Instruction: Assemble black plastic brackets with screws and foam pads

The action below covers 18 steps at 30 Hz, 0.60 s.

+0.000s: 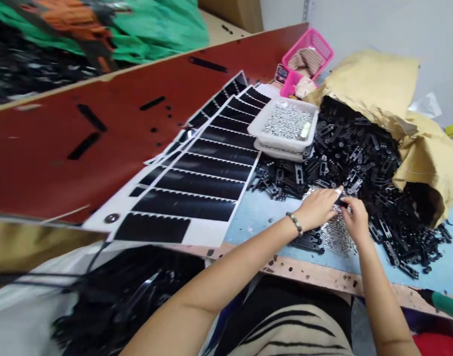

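Observation:
My left hand (318, 207), with a beaded bracelet at the wrist, is closed on one end of a small black plastic part (341, 201). On the other side of that part, the fingers of my right hand (355, 217) pinch it too. Both hands hover over a heap of small silver screws (338, 237) on the blue table top. Several black plastic pieces (308, 241) lie beneath my left wrist. A big pile of similar black parts (359, 143) spreads behind and to the right of my hands.
A white tub of silver screws (287, 121) stands behind my hands. A torn brown paper sack (426, 153) spills the parts. Sheets with black strips (196, 173) lie left, beside a dark red board (44, 143). A pink basket (311, 49) is at the back; a green-handled tool (446, 305) sits front right.

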Each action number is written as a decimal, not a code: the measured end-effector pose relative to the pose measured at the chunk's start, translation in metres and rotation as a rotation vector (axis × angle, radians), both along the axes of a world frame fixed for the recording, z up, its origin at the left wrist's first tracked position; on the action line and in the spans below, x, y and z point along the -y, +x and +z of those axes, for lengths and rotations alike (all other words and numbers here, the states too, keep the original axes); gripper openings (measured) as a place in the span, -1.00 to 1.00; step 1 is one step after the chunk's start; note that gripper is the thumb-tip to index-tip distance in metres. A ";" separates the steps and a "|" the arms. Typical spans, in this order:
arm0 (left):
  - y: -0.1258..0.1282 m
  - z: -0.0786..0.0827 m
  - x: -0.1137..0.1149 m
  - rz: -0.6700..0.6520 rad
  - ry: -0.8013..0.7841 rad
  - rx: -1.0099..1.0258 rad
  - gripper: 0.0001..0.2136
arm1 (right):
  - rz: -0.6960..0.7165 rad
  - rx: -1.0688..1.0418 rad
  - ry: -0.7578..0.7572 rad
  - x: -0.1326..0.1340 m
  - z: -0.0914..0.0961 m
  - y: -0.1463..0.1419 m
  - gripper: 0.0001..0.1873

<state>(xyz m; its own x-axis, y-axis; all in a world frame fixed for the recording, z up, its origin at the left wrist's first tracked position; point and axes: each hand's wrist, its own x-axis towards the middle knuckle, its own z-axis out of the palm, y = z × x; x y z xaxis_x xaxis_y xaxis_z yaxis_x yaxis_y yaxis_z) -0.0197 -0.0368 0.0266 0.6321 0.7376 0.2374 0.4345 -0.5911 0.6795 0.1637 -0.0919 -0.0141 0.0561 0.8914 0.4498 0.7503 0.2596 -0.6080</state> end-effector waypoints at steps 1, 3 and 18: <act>0.008 -0.001 -0.002 -0.016 -0.087 0.064 -0.35 | -0.004 -0.094 -0.019 0.003 0.000 -0.005 -0.78; 0.020 -0.005 -0.007 -0.048 -0.289 0.227 -0.44 | -0.024 -0.271 -0.067 0.005 -0.001 -0.012 -0.76; 0.019 -0.016 -0.009 0.056 -0.674 0.360 -0.77 | -0.611 0.019 -0.338 -0.044 0.025 0.139 -0.72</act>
